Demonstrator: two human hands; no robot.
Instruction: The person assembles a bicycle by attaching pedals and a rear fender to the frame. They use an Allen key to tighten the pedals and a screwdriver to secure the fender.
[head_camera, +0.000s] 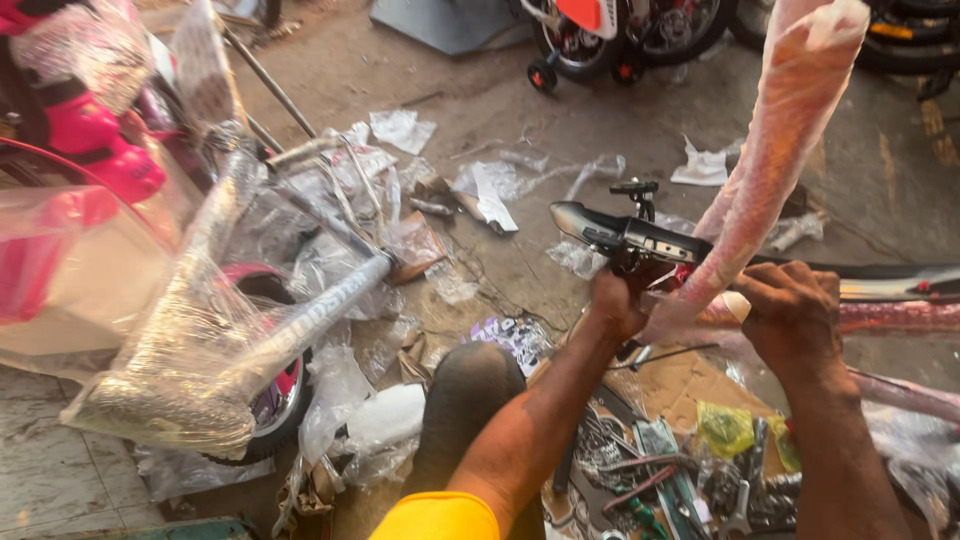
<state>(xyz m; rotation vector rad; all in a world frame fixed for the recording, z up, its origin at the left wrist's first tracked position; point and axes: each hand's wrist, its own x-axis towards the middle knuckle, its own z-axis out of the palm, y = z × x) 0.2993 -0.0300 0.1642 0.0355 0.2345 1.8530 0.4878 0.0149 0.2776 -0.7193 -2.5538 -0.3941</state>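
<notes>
My left hand (615, 305) grips the underside of a black part with a chrome end (620, 235), fitted where a pink bicycle frame tube (785, 130) wrapped in clear plastic rises to the upper right. My right hand (790, 315) is closed around the lower end of that wrapped tube, near a white cap. A second wrapped pink tube (900, 318) runs to the right behind my right hand. My knee (465, 395) sits below my left forearm.
A plastic-wrapped pink child's bicycle (200, 300) lies at the left. Torn plastic and paper scraps (490, 190) litter the concrete floor. Wrenches and metal parts (690, 470) lie on cardboard near my right arm. Small bicycles with training wheels (590, 45) stand at the top.
</notes>
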